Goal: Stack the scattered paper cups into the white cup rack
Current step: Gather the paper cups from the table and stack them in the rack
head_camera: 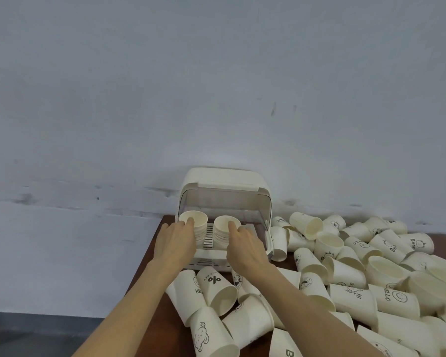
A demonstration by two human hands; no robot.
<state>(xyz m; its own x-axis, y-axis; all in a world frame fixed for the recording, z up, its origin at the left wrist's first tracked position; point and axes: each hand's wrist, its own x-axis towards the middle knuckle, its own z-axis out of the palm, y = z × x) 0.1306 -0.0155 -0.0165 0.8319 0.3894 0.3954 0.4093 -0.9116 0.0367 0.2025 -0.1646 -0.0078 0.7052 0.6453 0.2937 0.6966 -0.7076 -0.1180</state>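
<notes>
The white cup rack [224, 186] stands at the table's far left corner against the wall, its clear lid raised. Inside it stand two upright stacks of paper cups: a left stack [197, 217] and a right stack [223, 224]. My left hand [174, 242] grips the left stack, with a finger hooked over the top cup's rim. The right stack is held the same way by my right hand [245, 247], one finger inside the rim. Scattered paper cups [350, 274] with black prints lie across the table.
The brown table [155, 264] ends just left of the rack, with grey floor below. Several cups lie on their sides right in front of the rack and fill the whole right side. A pale wall rises directly behind the rack.
</notes>
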